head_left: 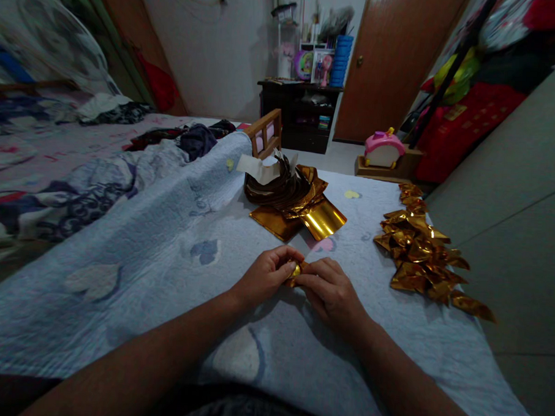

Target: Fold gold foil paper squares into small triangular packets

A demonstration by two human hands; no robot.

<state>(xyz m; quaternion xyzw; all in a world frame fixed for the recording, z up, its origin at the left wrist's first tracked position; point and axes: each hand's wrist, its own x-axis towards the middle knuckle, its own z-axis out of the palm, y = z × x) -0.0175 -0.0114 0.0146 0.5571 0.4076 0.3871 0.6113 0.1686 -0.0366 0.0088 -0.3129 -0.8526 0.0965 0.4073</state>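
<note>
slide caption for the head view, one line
Left hand and right hand hold a small gold piece over a blue bedcover, gold sheets ahead, folded gold pieces at right.

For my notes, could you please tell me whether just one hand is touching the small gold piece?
No, the left hand and the right hand both grip the small gold piece.

the small folded piece (295, 272) has a shiny, foil-like gold skin. the loose sheets (323, 218) look like thin metallic paper, mirror-glossy and smooth where they lie flat, while the white strip (261, 170) by them looks like matt paper. the folded pieces (416, 249) are glossy gold foil too, sharply creased. the quilt (161, 227) is matt cloth, finely puckered. the door (389, 59) looks like smooth wood, the toy (384, 154) like plastic.
</note>
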